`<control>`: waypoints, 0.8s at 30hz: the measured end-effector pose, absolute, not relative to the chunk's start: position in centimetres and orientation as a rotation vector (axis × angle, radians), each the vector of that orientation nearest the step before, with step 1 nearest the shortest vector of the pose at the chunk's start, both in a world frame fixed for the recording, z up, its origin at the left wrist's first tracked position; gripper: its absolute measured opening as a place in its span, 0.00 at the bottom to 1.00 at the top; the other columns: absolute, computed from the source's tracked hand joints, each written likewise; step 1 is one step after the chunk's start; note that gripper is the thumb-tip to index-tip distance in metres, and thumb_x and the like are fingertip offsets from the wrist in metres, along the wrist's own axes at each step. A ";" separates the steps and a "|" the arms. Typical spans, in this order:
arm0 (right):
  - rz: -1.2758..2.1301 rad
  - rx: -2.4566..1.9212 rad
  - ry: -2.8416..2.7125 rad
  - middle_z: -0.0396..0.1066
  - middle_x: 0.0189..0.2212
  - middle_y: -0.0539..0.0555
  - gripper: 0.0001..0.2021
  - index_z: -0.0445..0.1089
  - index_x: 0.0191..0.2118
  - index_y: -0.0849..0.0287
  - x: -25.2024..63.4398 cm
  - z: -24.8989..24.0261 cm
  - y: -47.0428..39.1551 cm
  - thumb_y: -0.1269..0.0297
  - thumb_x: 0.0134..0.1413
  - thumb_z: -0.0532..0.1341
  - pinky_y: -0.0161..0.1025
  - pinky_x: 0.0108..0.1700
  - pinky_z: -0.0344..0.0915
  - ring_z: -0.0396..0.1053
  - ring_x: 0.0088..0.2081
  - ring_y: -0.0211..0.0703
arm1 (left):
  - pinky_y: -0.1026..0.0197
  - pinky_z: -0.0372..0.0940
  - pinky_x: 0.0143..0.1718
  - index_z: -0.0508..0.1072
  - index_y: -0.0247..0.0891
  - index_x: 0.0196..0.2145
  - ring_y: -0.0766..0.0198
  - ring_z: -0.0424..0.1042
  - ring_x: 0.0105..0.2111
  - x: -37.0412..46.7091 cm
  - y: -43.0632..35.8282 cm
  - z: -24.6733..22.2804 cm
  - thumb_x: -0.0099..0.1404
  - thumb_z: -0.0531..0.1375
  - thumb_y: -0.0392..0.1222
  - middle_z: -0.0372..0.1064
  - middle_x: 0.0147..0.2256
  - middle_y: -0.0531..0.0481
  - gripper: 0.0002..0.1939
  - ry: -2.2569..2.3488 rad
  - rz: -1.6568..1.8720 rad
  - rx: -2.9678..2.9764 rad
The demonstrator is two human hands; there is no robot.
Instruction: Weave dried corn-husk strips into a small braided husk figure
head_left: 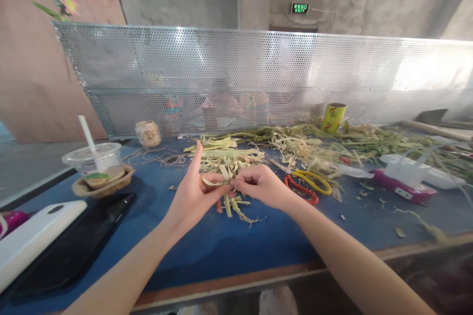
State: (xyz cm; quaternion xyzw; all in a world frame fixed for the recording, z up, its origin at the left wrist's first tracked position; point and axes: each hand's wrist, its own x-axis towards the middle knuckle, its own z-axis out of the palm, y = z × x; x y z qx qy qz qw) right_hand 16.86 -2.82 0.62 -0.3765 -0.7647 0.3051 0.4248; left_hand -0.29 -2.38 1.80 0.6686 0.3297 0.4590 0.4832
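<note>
Both of my hands meet over the blue table (221, 261), pinching a small bundle of dried, pale green plant strips (231, 177). My left hand (195, 184) has its thumb and lower fingers closed on the bundle, with one finger pointing up. From the right, my right hand (258, 184) pinches the same strips, its fingertips touching those of the left. Loose strip ends and a thin braided tail (244, 215) hang below the hands. Behind them lies a row of cut strips (236, 157). Scissors (305, 182) with one red and one yellow handle rest beside my right hand.
A plastic cup with straw (98, 157) stands in a cardboard holder (120, 180) at left, near a black tablet (77, 241). String (162, 156) trails from a spool (148, 134). Plant heaps (384, 145), a yellow tube (333, 118) and a power strip (406, 189) lie right. Perforated metal panel (236, 69) stands behind.
</note>
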 end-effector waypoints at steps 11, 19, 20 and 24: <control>0.875 -0.915 -1.830 0.53 0.11 0.43 0.19 0.56 0.16 0.59 17.3 0.6 -2.2 0.56 0.52 0.57 0.31 0.19 0.48 0.49 0.15 0.28 | 0.62 0.69 0.19 0.27 0.39 0.64 0.59 0.74 0.23 -0.6 -1.8 1.6 0.51 0.66 0.35 0.71 0.27 0.52 0.58 0.775 1.084 1.570; 0.877 -0.913 -1.486 0.59 0.18 0.45 0.14 0.60 0.28 0.59 18.3 1.6 -0.8 0.53 0.54 0.52 0.30 0.17 0.48 0.51 0.15 0.29 | 0.64 0.68 0.21 0.31 0.39 0.64 0.56 0.76 0.33 -0.4 -0.5 1.2 0.61 0.58 0.31 0.75 0.37 0.42 0.45 0.631 1.120 1.294; 0.769 -0.942 -1.491 0.60 0.19 0.45 0.12 0.60 0.29 0.59 18.3 2.5 -1.4 0.55 0.54 0.53 0.30 0.18 0.49 0.52 0.16 0.29 | 0.64 0.68 0.21 0.34 0.40 0.64 0.58 0.76 0.32 -0.4 -0.3 1.2 0.60 0.58 0.30 0.75 0.37 0.43 0.44 0.612 1.148 1.209; 0.208 -0.963 -1.887 0.65 0.24 0.49 0.08 0.64 0.33 0.58 17.7 4.5 -5.8 0.62 0.57 0.51 0.30 0.26 0.57 0.61 0.24 0.32 | 0.70 0.62 0.15 0.54 0.38 0.58 0.69 0.70 0.18 -0.6 0.6 1.1 0.59 0.59 0.27 0.74 0.28 0.50 0.31 0.591 1.201 0.900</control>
